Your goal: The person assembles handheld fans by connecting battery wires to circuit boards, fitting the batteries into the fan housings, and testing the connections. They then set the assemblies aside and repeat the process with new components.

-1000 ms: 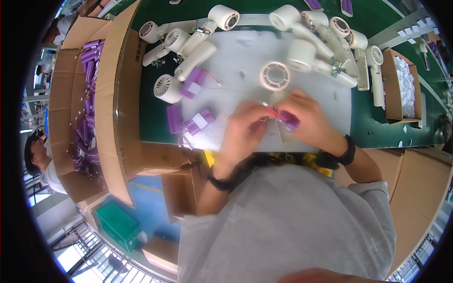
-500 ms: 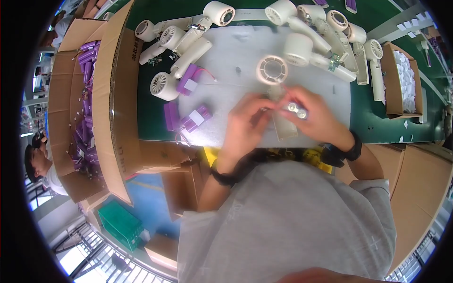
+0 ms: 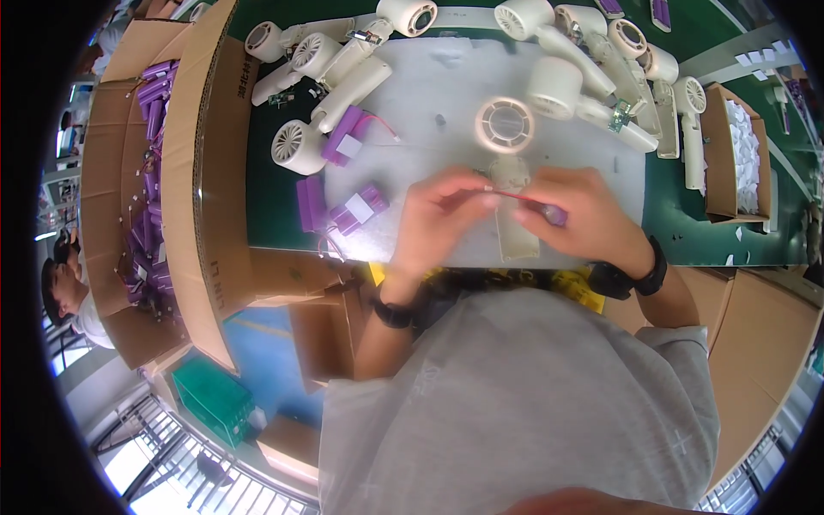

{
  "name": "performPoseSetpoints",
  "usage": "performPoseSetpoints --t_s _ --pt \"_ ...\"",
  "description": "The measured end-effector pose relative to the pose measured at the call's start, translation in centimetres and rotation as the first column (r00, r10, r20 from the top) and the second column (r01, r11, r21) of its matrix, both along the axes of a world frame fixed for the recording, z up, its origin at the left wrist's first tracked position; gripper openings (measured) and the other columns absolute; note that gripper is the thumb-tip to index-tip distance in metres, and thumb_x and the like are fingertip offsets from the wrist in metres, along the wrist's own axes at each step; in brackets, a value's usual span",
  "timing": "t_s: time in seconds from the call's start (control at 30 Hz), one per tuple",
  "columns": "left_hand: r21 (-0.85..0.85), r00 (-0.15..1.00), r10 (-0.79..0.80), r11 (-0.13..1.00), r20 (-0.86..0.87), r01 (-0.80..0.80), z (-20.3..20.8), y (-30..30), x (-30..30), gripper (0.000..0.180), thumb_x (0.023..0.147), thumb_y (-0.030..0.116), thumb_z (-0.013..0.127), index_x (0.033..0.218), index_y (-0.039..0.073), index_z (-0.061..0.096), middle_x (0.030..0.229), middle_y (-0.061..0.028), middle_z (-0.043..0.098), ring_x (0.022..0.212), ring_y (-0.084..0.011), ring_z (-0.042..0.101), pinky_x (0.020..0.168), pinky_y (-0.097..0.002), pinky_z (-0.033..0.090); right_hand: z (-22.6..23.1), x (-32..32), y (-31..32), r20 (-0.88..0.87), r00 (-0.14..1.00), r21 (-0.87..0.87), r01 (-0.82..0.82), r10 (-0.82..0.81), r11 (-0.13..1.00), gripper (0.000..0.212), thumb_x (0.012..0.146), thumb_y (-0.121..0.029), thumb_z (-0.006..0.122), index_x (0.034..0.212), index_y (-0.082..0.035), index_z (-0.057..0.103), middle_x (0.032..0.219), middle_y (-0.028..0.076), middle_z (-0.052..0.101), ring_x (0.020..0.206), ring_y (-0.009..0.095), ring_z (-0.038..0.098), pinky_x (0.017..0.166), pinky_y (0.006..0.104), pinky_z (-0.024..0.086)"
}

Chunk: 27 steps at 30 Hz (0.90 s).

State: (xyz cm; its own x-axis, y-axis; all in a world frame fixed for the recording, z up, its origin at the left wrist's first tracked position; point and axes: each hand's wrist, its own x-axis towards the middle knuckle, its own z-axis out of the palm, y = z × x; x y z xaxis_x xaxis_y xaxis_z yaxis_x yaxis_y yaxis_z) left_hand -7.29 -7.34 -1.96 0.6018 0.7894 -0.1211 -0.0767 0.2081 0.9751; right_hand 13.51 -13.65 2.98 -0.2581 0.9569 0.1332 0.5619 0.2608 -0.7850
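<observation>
In my right hand (image 3: 588, 219) is a purple battery pack (image 3: 557, 215), largely hidden by the fingers. A red wire (image 3: 513, 196) stretches from it toward my left hand (image 3: 436, 221), whose thumb and fingers pinch the wire's end at a small pale connector (image 3: 488, 189). Below both hands lies an opened white handheld fan shell (image 3: 519, 239), its round ring head (image 3: 505, 125) pointing away from me. Nearby on the left rest loose purple battery packs (image 3: 359, 209) with thin wires.
White handheld fans (image 3: 554, 87) lie along the back and both sides of the pale mat (image 3: 429, 112). A tall cardboard box (image 3: 202, 172) of purple batteries (image 3: 153, 206) stands at the left. On the right is a small carton (image 3: 719, 154) with white pieces.
My hands have drawn apart slightly, and the red wire now shows stretched between them. The battery pack in my right hand has turned, its round ends no longer facing up.
</observation>
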Motion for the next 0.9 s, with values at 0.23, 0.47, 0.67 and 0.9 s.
performPoseSetpoints --t_s 0.23,0.47,0.67,0.9 --pt "0.026 0.996 -0.037 0.999 0.076 0.035 -0.6 0.1 -0.1 0.012 0.087 -0.004 0.067 0.099 -0.003 0.067 0.094 -0.0035 0.065 0.088 -0.0090 0.061 0.077 -0.0242 0.051 -0.3 -0.1 0.4 0.038 0.999 -0.007 0.024 -0.024 1.000 0.013 0.082 -0.008 0.070 0.094 -0.004 0.069 0.075 0.011 0.057 0.060 0.024 0.054 0.054 0.0334 0.041" --pt "-0.103 0.989 -0.104 0.988 0.108 0.115 0.8 0.3 -0.3 0.025 0.085 -0.012 0.065 0.109 -0.004 0.065 0.101 -0.0090 0.065 0.094 -0.0147 0.064 0.082 -0.0286 0.055 -1.1 0.8 0.6 -0.151 0.982 -0.058 0.104 -0.111 0.993 0.014 0.083 -0.005 0.071 0.096 -0.002 0.071 0.076 0.007 0.055 0.062 0.017 0.051 0.055 0.0290 0.039" --pt "-0.081 0.991 -0.137 0.987 0.002 0.137 0.6 0.6 -0.4 0.034 0.083 -0.014 0.066 0.115 -0.003 0.062 0.109 -0.0114 0.066 0.101 -0.0160 0.064 0.088 -0.0295 0.056 -1.0 1.0 0.6 -0.107 0.994 -0.115 0.021 -0.033 0.993 0.013 0.084 -0.006 0.071 0.096 -0.001 0.072 0.078 0.006 0.052 0.065 0.015 0.050 0.056 0.0278 0.038" --pt "-0.054 0.995 -0.100 0.993 0.005 0.100 0.9 0.1 0.0 0.036 0.081 -0.014 0.068 0.113 -0.003 0.061 0.109 -0.0123 0.067 0.100 -0.0166 0.066 0.087 -0.0299 0.057 -1.2 1.0 0.7 -0.120 0.990 -0.150 0.056 -0.075 0.987 0.012 0.083 -0.006 0.072 0.094 0.000 0.072 0.078 0.005 0.052 0.065 0.014 0.050 0.056 0.0279 0.038"
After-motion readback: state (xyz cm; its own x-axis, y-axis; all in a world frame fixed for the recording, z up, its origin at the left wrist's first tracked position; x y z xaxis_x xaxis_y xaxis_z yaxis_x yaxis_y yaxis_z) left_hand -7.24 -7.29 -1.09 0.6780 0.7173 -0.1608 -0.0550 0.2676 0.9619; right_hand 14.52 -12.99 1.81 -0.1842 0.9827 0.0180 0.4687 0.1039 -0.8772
